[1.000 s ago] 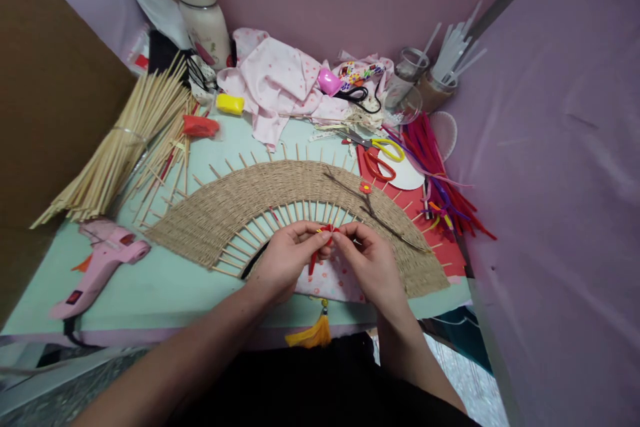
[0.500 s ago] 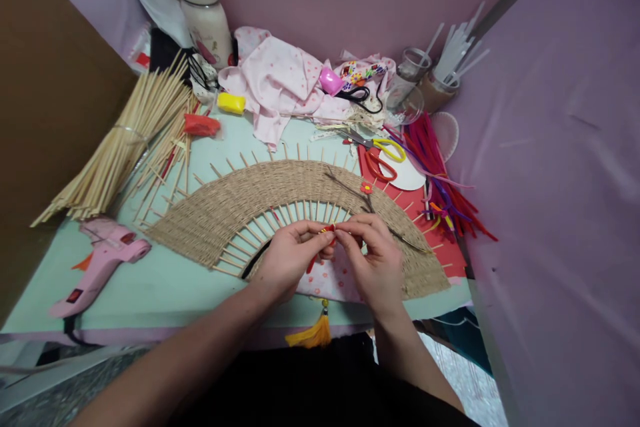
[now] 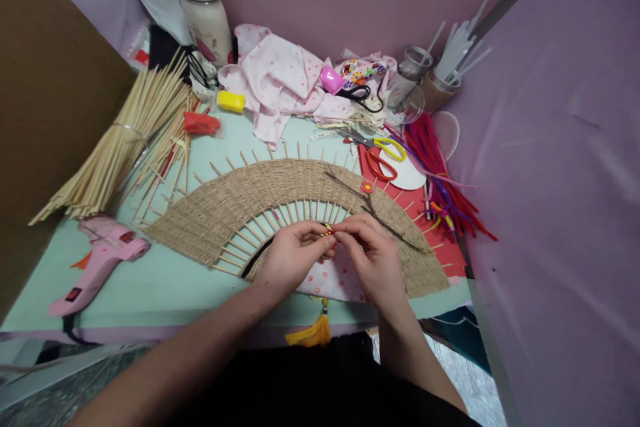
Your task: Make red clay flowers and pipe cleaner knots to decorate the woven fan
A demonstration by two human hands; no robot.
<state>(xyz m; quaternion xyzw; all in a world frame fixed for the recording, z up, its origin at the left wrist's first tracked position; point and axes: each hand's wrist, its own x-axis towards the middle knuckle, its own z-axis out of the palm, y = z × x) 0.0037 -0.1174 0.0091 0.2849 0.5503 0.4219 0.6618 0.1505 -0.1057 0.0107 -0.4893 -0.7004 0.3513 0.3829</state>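
My left hand and my right hand meet over the lower middle of a woven fan. Thumbs and fingertips of both pinch a small red and yellow piece, mostly hidden by the fingers, so its exact kind is unclear. The fan has a tan woven band on thin wooden ribs, with pink dotted fabric at its base. A yellow tassel hangs below. On the fan's right side lies a dark twig bearing a small red flower with a yellow centre.
To the left are a pink glue gun and a bundle of wooden sticks. Scissors and pipe cleaners lie right. Behind stand a bottle, crumpled fabric, and a holder of white sticks.
Both hands stay nearly in place. The piece between the fingertips has been turned, and the red strip that hung below the left fingers no longer shows.
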